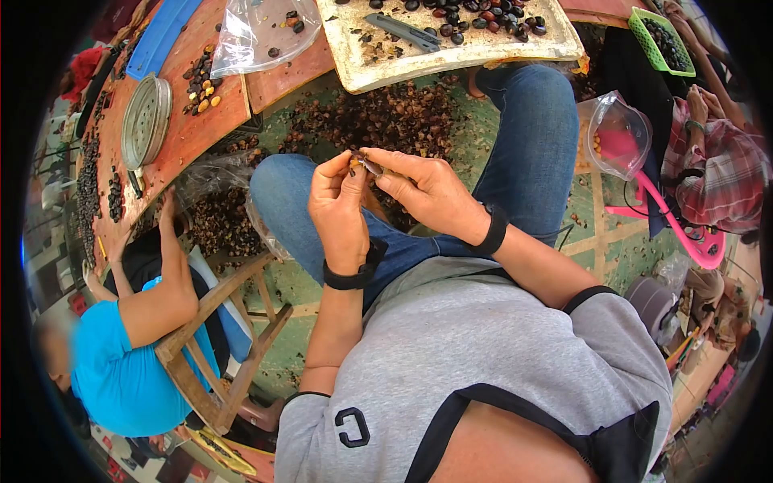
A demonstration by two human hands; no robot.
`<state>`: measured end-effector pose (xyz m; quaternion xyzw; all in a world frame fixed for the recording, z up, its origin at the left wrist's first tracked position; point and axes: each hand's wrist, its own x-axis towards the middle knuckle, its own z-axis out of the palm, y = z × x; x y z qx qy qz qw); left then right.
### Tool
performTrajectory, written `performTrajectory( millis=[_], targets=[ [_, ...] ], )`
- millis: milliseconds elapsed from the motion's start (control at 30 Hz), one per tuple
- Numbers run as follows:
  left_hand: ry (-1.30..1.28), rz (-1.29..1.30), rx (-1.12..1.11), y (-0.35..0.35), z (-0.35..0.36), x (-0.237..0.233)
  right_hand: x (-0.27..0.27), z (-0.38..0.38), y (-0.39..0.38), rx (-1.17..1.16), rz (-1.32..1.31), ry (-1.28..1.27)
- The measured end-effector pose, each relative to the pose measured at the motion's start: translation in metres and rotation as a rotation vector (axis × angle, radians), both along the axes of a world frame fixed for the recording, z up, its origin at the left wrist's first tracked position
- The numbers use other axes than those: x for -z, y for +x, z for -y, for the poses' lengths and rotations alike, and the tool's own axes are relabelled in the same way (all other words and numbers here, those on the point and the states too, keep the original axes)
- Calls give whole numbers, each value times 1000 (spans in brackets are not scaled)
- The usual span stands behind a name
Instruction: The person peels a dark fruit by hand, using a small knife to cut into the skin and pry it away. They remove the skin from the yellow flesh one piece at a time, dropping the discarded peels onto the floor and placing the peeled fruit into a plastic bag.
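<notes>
My left hand point(338, 201) is raised over my lap, its thumb and fingers pinching a small dark nut point(354, 167) with a yellowish patch. Close against it, my right hand point(423, 185) is closed on a small blade-like tool point(371, 167) whose tip meets the nut. Both wrists have black bands. Above my hands in the view, a cream tray point(354, 68) holds several dark and reddish nuts point(491, 16) and a grey utility knife point(403, 32).
Shells point(403, 117) cover the green floor. On the red table point(258, 88) are a clear bag point(262, 40), a round metal lid point(146, 121) and nuts. A person in blue point(141, 362) sits left; another in plaid point(717, 177) sits right, near a pink stool point(700, 241).
</notes>
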<state>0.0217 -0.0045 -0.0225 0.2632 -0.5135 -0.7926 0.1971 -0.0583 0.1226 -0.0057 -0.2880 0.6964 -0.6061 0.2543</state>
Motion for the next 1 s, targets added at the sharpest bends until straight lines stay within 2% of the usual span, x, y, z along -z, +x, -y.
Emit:
performTrajectory(
  millis=[33,167,200,267,300,333,367,400,433,467,500,567,600,633,700,733,767,833,1000],
  targets=[
    [-77,24,-16,0,-1,0,1,2,2,22,107,-38],
    [-317,50,-52,0,-3,3,6,5,5,18,253,-126],
    [-316,49,-48,0,-5,2,4,6,4,47,353,-118],
    [-629,23,-18,1,-12,0,3,6,-1,81,452,-109],
    [-672,-77,30,0,-14,1,5,6,-5,82,652,-130],
    [-509,-36,8,-2,-13,0,5,5,-7,82,850,-152],
    [-346,3,-20,-6,-11,-1,4,4,-7,83,848,-154],
    [-348,0,-21,-10,-9,-4,2,2,-7,105,921,-216],
    [-135,-73,-41,-11,-6,-7,0,0,-7,123,996,-279],
    [75,-143,-62,-10,-3,-9,-1,-1,-7,109,960,-261],
    [68,-140,-66,-9,0,-8,-3,1,-5,103,965,-265],
    [355,-133,-79,-5,4,-4,-4,4,-1,45,612,-150],
    [386,-148,-81,-4,3,-3,-3,2,0,2,544,-131],
    [386,-145,-84,-2,3,-2,0,3,2,0,547,-131],
    [420,-157,-20,0,4,-1,2,6,4,6,88,-99],
    [420,-156,-21,1,3,-2,-3,1,3,-16,121,13],
    [412,-153,-14,1,1,-3,-8,0,0,-16,122,13],
    [403,-150,-5,1,0,-4,-13,-2,-3,-61,36,138],
    [337,-65,33,1,-4,1,-8,-2,-1,35,-138,70]
  ],
)
